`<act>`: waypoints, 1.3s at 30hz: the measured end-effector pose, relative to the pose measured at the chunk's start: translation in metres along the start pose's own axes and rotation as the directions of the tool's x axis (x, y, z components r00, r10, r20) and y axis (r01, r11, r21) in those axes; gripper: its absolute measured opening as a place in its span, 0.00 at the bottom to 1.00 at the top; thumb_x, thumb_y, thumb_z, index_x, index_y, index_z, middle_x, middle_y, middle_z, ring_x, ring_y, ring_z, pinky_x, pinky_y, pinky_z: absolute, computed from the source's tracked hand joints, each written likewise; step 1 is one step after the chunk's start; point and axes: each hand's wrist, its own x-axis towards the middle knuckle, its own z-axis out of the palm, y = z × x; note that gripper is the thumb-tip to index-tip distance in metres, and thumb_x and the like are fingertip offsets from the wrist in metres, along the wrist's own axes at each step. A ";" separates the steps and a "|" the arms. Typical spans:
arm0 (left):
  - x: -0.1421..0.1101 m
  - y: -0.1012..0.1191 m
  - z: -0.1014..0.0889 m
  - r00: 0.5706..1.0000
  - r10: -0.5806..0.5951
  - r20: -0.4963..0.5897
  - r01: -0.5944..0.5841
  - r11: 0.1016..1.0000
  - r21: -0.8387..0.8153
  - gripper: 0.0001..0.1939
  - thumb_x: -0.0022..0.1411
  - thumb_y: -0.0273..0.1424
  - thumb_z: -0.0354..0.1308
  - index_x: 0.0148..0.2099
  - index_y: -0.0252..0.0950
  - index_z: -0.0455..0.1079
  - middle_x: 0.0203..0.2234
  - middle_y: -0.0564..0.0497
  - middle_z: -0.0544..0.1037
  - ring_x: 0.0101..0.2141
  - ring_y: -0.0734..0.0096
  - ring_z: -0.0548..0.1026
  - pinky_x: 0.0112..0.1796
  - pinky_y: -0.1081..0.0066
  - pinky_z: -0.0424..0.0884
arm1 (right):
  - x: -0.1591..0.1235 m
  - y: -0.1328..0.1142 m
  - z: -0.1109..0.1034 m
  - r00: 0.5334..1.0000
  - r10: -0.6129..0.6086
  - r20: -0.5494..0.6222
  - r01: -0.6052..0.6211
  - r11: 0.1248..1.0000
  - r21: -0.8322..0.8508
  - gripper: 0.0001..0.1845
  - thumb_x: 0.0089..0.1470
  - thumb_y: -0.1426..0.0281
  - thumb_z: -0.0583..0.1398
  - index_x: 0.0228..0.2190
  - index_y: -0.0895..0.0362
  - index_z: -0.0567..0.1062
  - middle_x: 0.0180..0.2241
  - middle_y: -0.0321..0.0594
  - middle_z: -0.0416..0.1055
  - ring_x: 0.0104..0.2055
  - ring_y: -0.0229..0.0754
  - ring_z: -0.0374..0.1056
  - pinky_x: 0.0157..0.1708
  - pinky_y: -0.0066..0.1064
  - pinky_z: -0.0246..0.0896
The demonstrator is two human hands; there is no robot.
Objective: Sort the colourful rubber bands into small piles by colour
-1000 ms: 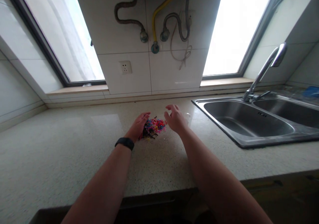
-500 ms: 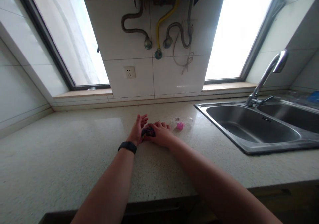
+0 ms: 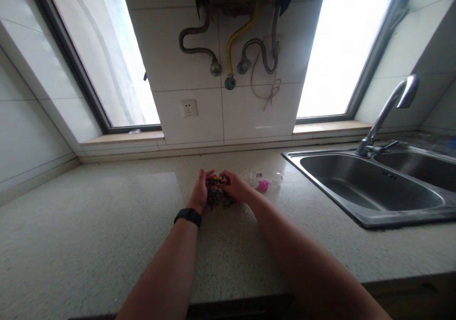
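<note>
Guiding from a distance through the head view, I have the left hand [image 3: 200, 192] cupped along the left side of a heap [image 3: 215, 183] of tangled multicoloured bits, palm toward it, fingers reaching forward and not clamped. My right hand [image 3: 232, 185] bends over the heap's right side, fingertips down among the bits; I cannot tell whether they pinch any. The heap sits on the counter [image 3: 135, 230], between its front and back edges, nearer the back. Just right of that hand lie a clear container [image 3: 276, 178] and a pink piece [image 3: 263, 185], near the back-left corner of the sink [image 3: 384, 214].
</note>
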 end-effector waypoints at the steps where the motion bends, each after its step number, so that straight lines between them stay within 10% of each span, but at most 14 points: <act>1: 0.000 0.000 0.000 1.000 -0.001 0.006 0.001 1.000 -0.004 0.36 0.64 0.58 0.42 0.54 0.34 0.71 0.45 0.42 0.77 0.44 0.63 0.76 0.45 0.65 0.71 | 0.001 0.001 -0.002 0.999 0.025 -0.034 -0.022 0.997 0.077 0.17 0.52 0.69 0.61 0.45 0.56 0.73 0.38 0.39 0.76 0.39 0.42 0.71 0.38 0.30 0.62; 8: 0.002 0.000 -0.001 1.000 0.005 0.003 -0.005 0.993 0.118 0.39 0.64 0.60 0.39 0.56 0.33 0.71 0.50 0.40 0.75 0.48 0.62 0.73 0.47 0.65 0.68 | 0.002 0.003 -0.010 0.987 0.073 -0.146 -0.017 0.935 0.354 0.21 0.52 0.69 0.61 0.49 0.55 0.73 0.44 0.40 0.76 0.44 0.41 0.71 0.46 0.33 0.65; 14: -0.001 0.002 -0.001 0.999 0.051 0.012 -0.053 0.971 0.235 0.39 0.65 0.58 0.36 0.58 0.34 0.70 0.52 0.39 0.74 0.53 0.58 0.70 0.54 0.61 0.63 | -0.007 0.005 -0.019 1.000 0.003 0.012 -0.008 0.903 0.430 0.23 0.55 0.67 0.59 0.53 0.56 0.70 0.52 0.47 0.71 0.49 0.42 0.71 0.46 0.34 0.67; 19: -0.005 -0.001 -0.003 0.997 0.038 0.070 -0.066 0.886 0.459 0.42 0.65 0.59 0.32 0.57 0.34 0.71 0.54 0.38 0.74 0.56 0.56 0.69 0.55 0.61 0.62 | -0.021 -0.005 -0.036 0.993 -0.019 0.116 0.020 1.000 -0.009 0.33 0.53 0.54 0.61 0.57 0.53 0.67 0.55 0.49 0.68 0.56 0.52 0.64 0.55 0.43 0.58; 25: -0.014 0.010 -0.004 0.990 0.036 0.136 -0.136 0.503 0.853 0.42 0.65 0.58 0.29 0.50 0.37 0.77 0.48 0.41 0.78 0.53 0.52 0.72 0.53 0.61 0.62 | -0.036 -0.016 -0.032 0.942 0.166 0.291 -0.038 0.916 -0.400 0.59 0.35 0.37 0.64 0.64 0.49 0.59 0.59 0.54 0.62 0.60 0.67 0.55 0.56 0.56 0.50; 31: -0.017 0.019 -0.001 0.981 0.057 0.187 -0.195 0.371 0.908 0.38 0.69 0.51 0.29 0.47 0.33 0.76 0.45 0.38 0.79 0.50 0.55 0.73 0.52 0.63 0.63 | -0.032 -0.021 -0.022 0.958 0.151 0.245 -0.020 0.883 -0.470 0.38 0.50 0.49 0.61 0.58 0.54 0.65 0.52 0.55 0.66 0.52 0.57 0.65 0.48 0.43 0.58; 39: -0.007 0.012 -0.002 0.958 0.111 0.263 -0.277 0.581 0.765 0.14 0.59 0.32 0.53 0.43 0.37 0.78 0.40 0.43 0.80 0.43 0.56 0.76 0.46 0.61 0.69 | -0.020 -0.011 -0.015 0.995 0.042 0.089 -0.020 0.973 -0.228 0.13 0.49 0.71 0.61 0.39 0.56 0.76 0.38 0.44 0.75 0.41 0.46 0.72 0.40 0.30 0.61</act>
